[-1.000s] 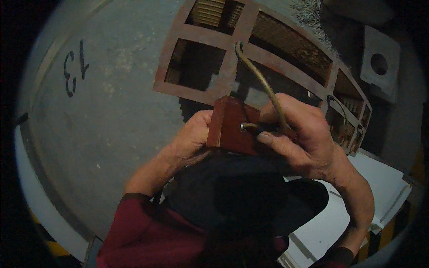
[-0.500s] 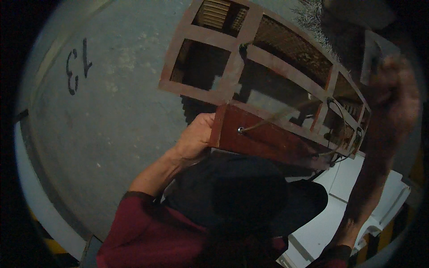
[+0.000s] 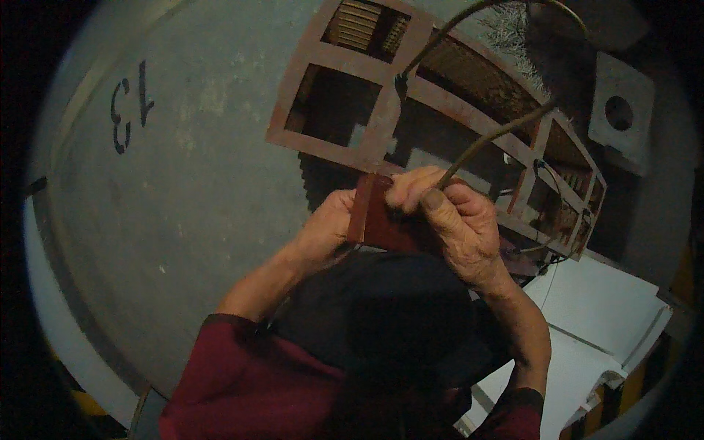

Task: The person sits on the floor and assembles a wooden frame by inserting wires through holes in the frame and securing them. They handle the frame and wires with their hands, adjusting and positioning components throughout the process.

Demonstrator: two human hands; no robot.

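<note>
A reddish-brown wooden drawer-like piece [image 3: 400, 231] projects toward me from a brown openwork frame [image 3: 330, 55]. At its left end my left hand [image 3: 326, 227] is closed, the fingers partly hidden behind the end. My right hand [image 3: 466, 227] is closed over its face, thumb and fingers pinching a tan cord [image 3: 499, 132]. The metal eyelet where the cord met the wood is hidden under those fingers. From the pinch the cord rises to the right, and another length of it arches from the frame's middle upright toward the top edge.
White panels [image 3: 601, 301] lie at the lower right. Past the frame stand a grey block with a round hole [image 3: 620, 139] and a heap of thin pale shreds [image 3: 513, 40]. Black painted marks show on the grey surface [image 3: 205, 183] at left.
My right hand has come in from the far right to the wooden piece's face, over the eyelet. The cord now arches high above the frame. My left hand stays at the end.
</note>
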